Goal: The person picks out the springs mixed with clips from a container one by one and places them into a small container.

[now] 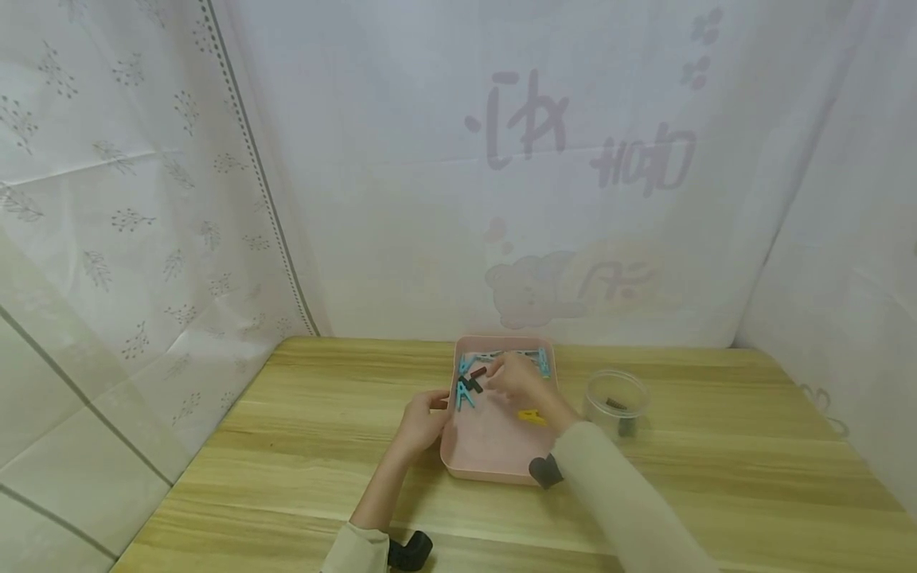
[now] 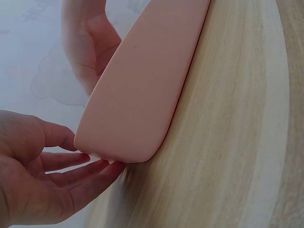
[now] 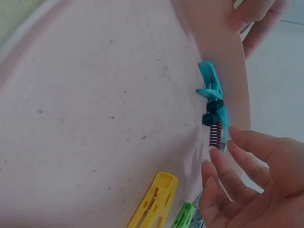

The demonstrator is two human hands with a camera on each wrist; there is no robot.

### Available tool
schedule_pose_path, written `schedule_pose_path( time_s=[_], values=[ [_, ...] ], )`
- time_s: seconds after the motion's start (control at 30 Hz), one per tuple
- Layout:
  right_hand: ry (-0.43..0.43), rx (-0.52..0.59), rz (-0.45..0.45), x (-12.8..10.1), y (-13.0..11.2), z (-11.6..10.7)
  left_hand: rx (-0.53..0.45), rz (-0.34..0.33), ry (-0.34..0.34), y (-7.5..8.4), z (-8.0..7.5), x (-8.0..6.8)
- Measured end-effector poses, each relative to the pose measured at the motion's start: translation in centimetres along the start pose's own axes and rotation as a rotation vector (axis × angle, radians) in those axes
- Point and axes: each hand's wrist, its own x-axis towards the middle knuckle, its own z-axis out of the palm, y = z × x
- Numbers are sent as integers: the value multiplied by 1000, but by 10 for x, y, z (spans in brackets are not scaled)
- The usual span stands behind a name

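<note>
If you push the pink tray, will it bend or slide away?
Probably it slides: the pink tray sits flat on the smooth wooden table, and the left hand steadies its edge. It looks like stiff plastic, so bending seems unlikely. With only a few clothes pegs inside, it is likely light.

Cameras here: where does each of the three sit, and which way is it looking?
Head: worn high, looks down at the wooden table, pink tray and clear jar; both forearms and hands show.
Left wrist: low beside the table, faces the tray's outer wall; left hand touches its corner.
Right wrist: just above the tray floor, faces teal and yellow pegs; right hand shows.
All three share the tray.
</note>
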Motion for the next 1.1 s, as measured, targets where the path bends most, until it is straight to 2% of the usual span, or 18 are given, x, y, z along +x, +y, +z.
schedule_pose_path(
  time_s=[0.27,0.63,0.87,1.1],
  values=[
    [11,-59,-37,3,-1,-1,11,9,-10,0,0,1],
    [41,-7,-40,5,-3,5,4,7,-6,0,0,0],
    [60,-27,-29,9,-3,9,8,10,-1,-1,0,1],
    [78,-38,-61,8,-4,13,5,16,-5,-3,0,1]
  ],
)
